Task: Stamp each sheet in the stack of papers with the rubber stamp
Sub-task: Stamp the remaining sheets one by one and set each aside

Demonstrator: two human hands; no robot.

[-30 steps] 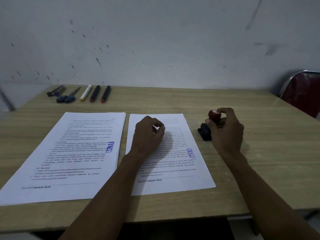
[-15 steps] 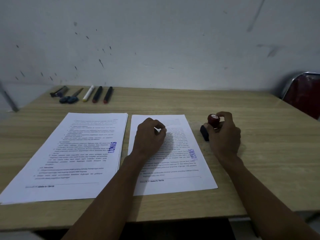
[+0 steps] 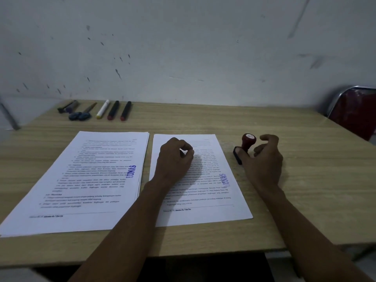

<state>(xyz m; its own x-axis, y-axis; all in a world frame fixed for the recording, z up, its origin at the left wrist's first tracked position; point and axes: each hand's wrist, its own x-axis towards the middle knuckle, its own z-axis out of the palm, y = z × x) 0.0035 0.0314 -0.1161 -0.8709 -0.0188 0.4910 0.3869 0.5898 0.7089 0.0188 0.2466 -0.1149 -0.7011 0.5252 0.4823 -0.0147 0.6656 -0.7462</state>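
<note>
A thick stack of printed papers (image 3: 85,180) lies on the left of the wooden table (image 3: 315,190); its top sheet bears a blue "LUNAS" mark (image 3: 131,171). To its right lies a single printed sheet (image 3: 205,208) with a fainter "LUNAS" mark (image 3: 225,179). My left hand (image 3: 175,159) rests on this sheet with curled fingers, holding nothing. The rubber stamp (image 3: 247,142), red handle on a black base, stands on the table right of the sheet. My right hand (image 3: 264,161) is beside it, fingers loosely spread off the handle.
Along the back left of the table lie blue-handled scissors (image 3: 81,115), a white marker (image 3: 102,109), two black markers with red ends (image 3: 119,110) and a dark tool (image 3: 67,106). A red chair (image 3: 356,112) stands at the right. A wall rises behind the table.
My right hand has let go of the stamp's handle and its fingers have spread away from it. The stamp stays standing. My left hand has stayed on the right sheet.
</note>
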